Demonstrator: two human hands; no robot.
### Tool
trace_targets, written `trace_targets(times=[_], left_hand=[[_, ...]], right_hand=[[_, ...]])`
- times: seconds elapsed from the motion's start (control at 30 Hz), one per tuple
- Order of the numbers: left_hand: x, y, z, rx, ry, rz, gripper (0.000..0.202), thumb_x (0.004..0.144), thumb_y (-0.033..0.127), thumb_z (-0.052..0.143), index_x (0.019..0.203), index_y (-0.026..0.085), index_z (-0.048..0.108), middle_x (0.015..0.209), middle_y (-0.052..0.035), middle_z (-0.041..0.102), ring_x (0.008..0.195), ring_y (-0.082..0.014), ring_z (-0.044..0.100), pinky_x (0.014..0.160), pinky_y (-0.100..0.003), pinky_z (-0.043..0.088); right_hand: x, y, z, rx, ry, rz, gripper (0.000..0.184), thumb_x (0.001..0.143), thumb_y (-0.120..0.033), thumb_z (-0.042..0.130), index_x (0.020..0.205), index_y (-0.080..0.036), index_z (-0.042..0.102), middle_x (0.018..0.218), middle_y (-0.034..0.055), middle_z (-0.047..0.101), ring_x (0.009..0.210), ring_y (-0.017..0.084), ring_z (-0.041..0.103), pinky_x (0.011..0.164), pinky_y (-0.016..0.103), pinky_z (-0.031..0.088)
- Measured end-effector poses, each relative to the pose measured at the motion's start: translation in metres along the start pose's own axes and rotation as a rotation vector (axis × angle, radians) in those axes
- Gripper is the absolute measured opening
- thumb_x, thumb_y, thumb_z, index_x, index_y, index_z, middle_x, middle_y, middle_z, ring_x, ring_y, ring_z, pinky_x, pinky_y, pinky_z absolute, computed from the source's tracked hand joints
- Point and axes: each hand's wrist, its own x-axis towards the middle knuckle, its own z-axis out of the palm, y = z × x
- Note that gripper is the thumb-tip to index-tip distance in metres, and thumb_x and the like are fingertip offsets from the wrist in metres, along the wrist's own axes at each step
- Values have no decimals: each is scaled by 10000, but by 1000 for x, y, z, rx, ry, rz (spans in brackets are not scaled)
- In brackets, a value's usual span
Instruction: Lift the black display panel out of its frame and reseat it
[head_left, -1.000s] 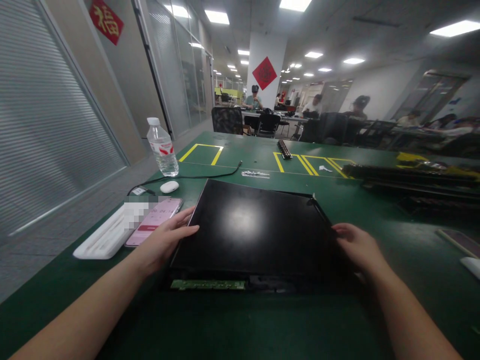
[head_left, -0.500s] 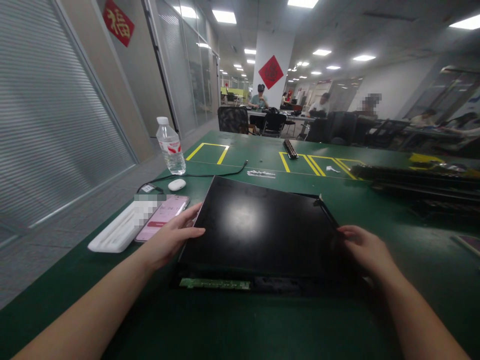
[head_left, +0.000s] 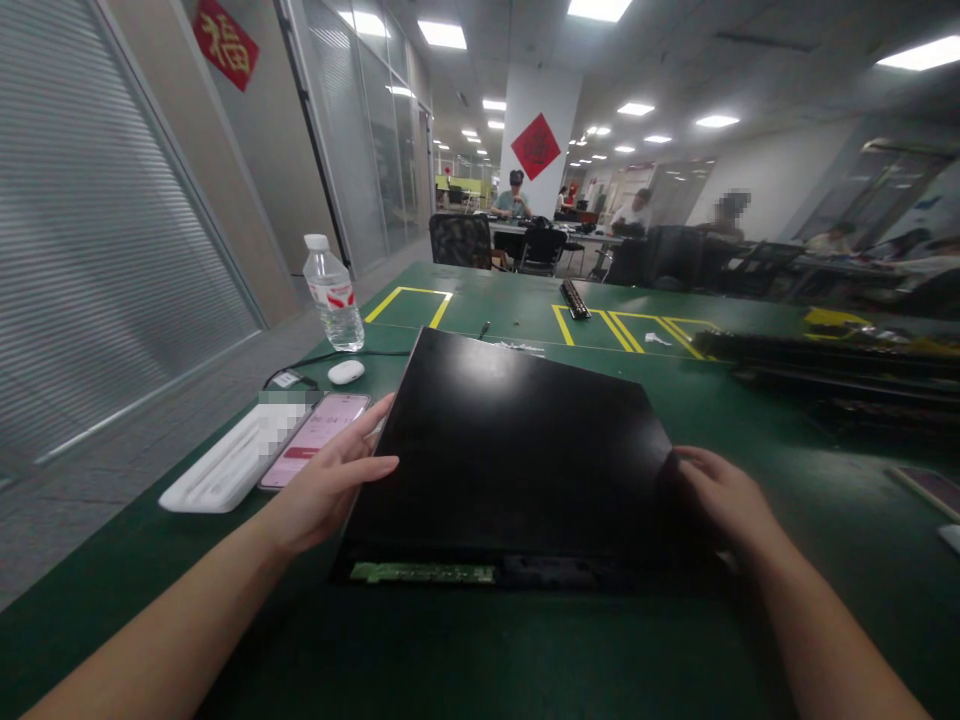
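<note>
A flat, dark LCD panel [head_left: 510, 440] with a glossy face lies before me, its far edge apparently tilted up. Along its near edge runs a green circuit board strip [head_left: 424, 573]. My left hand [head_left: 349, 470] grips the panel's left edge, thumb on the face and the other fingers behind. At the right edge, my right hand [head_left: 720, 490] holds on with its fingers curled, partly hidden in shadow. Whatever lies under the panel is covered by it.
To the left on the green table [head_left: 510, 660] are a phone [head_left: 315, 440], a white power strip-like block [head_left: 225, 455], a small white case [head_left: 346, 373] and a water bottle [head_left: 331, 300]. Dark parts [head_left: 825, 360] are stacked at the right. People sit farther back.
The panel's far edge has risen and now hides the dark frame corner that showed behind it at the right. Both hands keep their hold; the view has shifted slightly.
</note>
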Motion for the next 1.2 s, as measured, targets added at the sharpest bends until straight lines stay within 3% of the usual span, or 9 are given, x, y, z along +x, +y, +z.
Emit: trace_targets(times=[0.23, 0.43, 0.6, 0.7, 0.8, 0.93, 1.0, 1.1, 1.2], left_hand=[[1, -5, 2, -1, -18, 36, 924, 754, 339, 781, 1623, 351, 466, 1525, -54, 685, 1361, -415, 650, 1077, -515, 591], [4, -5, -2, -86, 18, 81, 793, 808, 326, 697, 1581, 326, 518, 1464, -38, 728, 1317, -382, 687, 1041, -471, 616], [3, 0, -1, -136, 58, 56, 771, 782, 333, 689, 1543, 301, 566, 1364, -47, 780, 1253, -383, 725, 1022, -466, 627], [2, 3, 0, -192, 80, 45, 793, 749, 313, 725, 1529, 308, 582, 1313, -44, 802, 1210, -380, 746, 997, -460, 640], [2, 8, 0, -205, 112, 12, 800, 705, 307, 762, 1493, 309, 621, 1275, -35, 817, 1161, -372, 767, 882, -403, 680], [2, 13, -2, -165, 145, -46, 752, 661, 310, 815, 1403, 311, 695, 1264, -29, 825, 1078, -350, 797, 649, -301, 667], [2, 12, -3, -141, 144, -77, 676, 698, 354, 834, 1363, 302, 721, 1273, -39, 823, 1069, -339, 802, 650, -293, 657], [5, 7, -4, -69, 159, -79, 594, 801, 418, 805, 1369, 271, 714, 1326, -75, 801, 1162, -344, 773, 842, -353, 657], [12, -3, -8, 86, 263, 20, 612, 850, 477, 769, 1411, 252, 669, 1383, -123, 766, 1319, -366, 688, 1083, -473, 557]], right_hand=[[-4, -3, 1, 288, -83, 234, 331, 716, -425, 764, 955, -206, 831, 875, 116, 805, 896, 310, 745, 805, 422, 559], [-9, -12, -6, 697, -82, 261, 323, 606, -300, 853, 913, -213, 798, 905, 69, 807, 859, 264, 750, 777, 367, 578], [-24, -22, -15, 1112, -193, 233, 305, 775, -335, 769, 1077, -295, 776, 1001, -2, 817, 906, 229, 774, 896, 368, 619], [-31, -25, -15, 1218, -298, 382, 292, 820, -340, 743, 1107, -312, 787, 1007, -3, 835, 937, 265, 793, 934, 434, 634], [-37, -30, -15, 1179, -392, 568, 277, 777, -264, 772, 1051, -248, 803, 959, 52, 844, 940, 322, 805, 890, 477, 658], [-43, -38, -18, 1144, -294, 619, 181, 761, -150, 746, 928, -208, 786, 827, 52, 830, 800, 296, 811, 802, 428, 680], [-46, -41, -21, 1134, -194, 597, 134, 764, -129, 746, 870, -208, 764, 760, 25, 812, 701, 256, 793, 757, 376, 681], [-49, -45, -24, 1085, -41, 557, 150, 758, -105, 748, 854, -221, 742, 719, -12, 785, 646, 203, 760, 750, 322, 668], [-49, -49, -28, 1016, 121, 561, 127, 759, -131, 752, 847, -220, 728, 701, 0, 751, 748, 227, 765, 859, 368, 654]])
